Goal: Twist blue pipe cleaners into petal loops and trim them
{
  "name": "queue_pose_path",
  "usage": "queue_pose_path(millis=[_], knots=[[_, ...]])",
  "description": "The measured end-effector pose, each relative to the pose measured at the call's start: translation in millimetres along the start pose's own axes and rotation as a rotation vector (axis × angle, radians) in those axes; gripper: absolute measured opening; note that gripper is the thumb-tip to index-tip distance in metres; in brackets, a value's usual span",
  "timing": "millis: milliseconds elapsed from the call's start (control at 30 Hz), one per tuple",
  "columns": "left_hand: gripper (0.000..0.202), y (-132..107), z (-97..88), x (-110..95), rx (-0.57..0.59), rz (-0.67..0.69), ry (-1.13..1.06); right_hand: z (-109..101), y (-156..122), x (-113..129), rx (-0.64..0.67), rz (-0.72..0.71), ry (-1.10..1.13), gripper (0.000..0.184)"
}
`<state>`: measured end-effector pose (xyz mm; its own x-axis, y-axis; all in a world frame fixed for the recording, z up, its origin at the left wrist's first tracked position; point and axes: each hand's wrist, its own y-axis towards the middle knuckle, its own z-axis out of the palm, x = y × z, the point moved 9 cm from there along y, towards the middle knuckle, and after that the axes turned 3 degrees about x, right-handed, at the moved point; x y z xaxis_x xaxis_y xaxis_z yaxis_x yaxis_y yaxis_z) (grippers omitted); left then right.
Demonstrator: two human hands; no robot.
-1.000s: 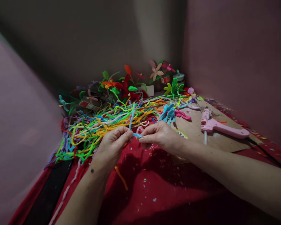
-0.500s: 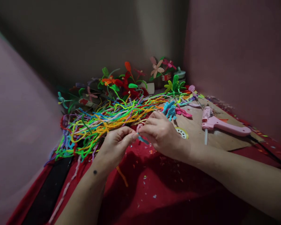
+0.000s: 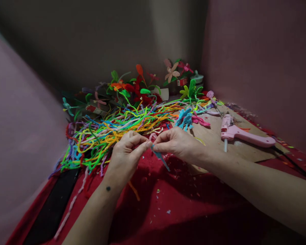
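Note:
My left hand (image 3: 129, 151) and my right hand (image 3: 177, 144) meet fingertip to fingertip over a red cloth (image 3: 173, 200). Both pinch a short blue pipe cleaner (image 3: 161, 158), whose free end hangs down and to the right below the fingers. Just behind the hands lies a big tangle of pipe cleaners (image 3: 117, 131) in green, yellow, orange, blue and purple.
A pink glue gun (image 3: 242, 134) lies on a brown board (image 3: 244, 149) at the right, its cord trailing right. Blue and pink bent pieces (image 3: 187, 119) sit on the board's far edge. Finished pipe-cleaner flowers (image 3: 140, 88) stand along the back wall. Walls close in left and right.
The blue pipe cleaner stood up from the fingers; now its free end points down and right. Both hands stayed pinched together and shifted slightly.

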<state>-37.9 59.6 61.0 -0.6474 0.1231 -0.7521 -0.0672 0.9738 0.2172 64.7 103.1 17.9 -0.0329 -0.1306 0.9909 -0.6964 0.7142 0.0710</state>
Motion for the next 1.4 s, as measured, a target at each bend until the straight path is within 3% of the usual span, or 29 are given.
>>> queue_pose_path(millis=[300, 533, 733, 933, 1100, 1267, 1400], knots=[[0.025, -2, 17.8, 18, 0.126, -0.166, -0.235, 6, 1, -6, 0.059, 0.058, 0.124, 0.012], [0.021, -1, 22.0, 23, 0.088, -0.181, -0.376, 12, -1, -8, 0.116, 0.068, 0.085, 0.020], [0.018, -3, 22.8, 18, 0.045, -0.190, -0.374, 14, 0, -16, 0.146, 0.099, 0.117, 0.020], [0.019, -1, 29.7, 21, 0.157, -0.202, -0.447, 10, 2, -18, 0.099, 0.105, 0.149, 0.020], [0.016, -4, 24.8, 19, 0.045, -0.191, -0.376, 15, 1, -20, 0.152, 0.123, 0.192, 0.016], [0.015, -3, 21.7, 17, -0.003, -0.149, -0.379, 8, 3, -19, 0.055, 0.097, 0.253, 0.022], [0.022, 0, 34.5, 29, 0.177, -0.238, -0.510, -2, 6, -22, -0.056, 0.079, 0.388, 0.018]])
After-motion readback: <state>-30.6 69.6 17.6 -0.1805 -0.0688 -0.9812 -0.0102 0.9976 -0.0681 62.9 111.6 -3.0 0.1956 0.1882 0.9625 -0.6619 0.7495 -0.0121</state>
